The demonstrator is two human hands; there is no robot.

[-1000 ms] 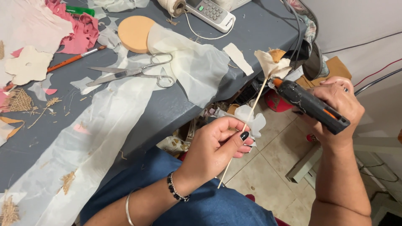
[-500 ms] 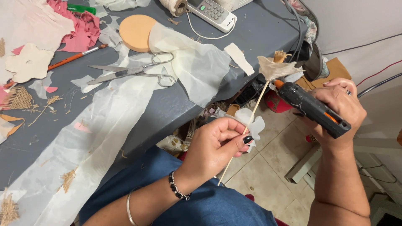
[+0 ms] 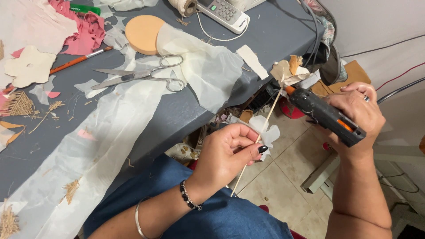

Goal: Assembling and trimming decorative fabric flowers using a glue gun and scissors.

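Left hand point(image 3: 230, 152) closed around a thin wooden stick point(image 3: 260, 135), thumb and fingers pinching it mid-length along with a small white fabric petal point(image 3: 265, 129) just above the grip. Stick slants up and to the right, off the table edge; at its top sits a crumpled cream-and-tan paper flower head point(image 3: 287, 71). Right hand point(image 3: 356, 117) wrapped tight on a black glue gun point(image 3: 325, 116), orange nozzle tip touching or just beside the stick right under the flower head. Hands apart, joined only through stick and nozzle. On the grey table point(image 3: 186, 110): scissors point(image 3: 139, 76), a round tan sponge disc point(image 3: 142, 33), sheer white fabric point(image 3: 102, 137), an orange pencil point(image 3: 77, 61), pink scraps point(image 3: 86, 26). Judgement: gluing goes best with the stick held steady, nozzle kept at the joint below the head, small bead only, fingers of the left hand well below the hot tip, petal clear until glue is laid.
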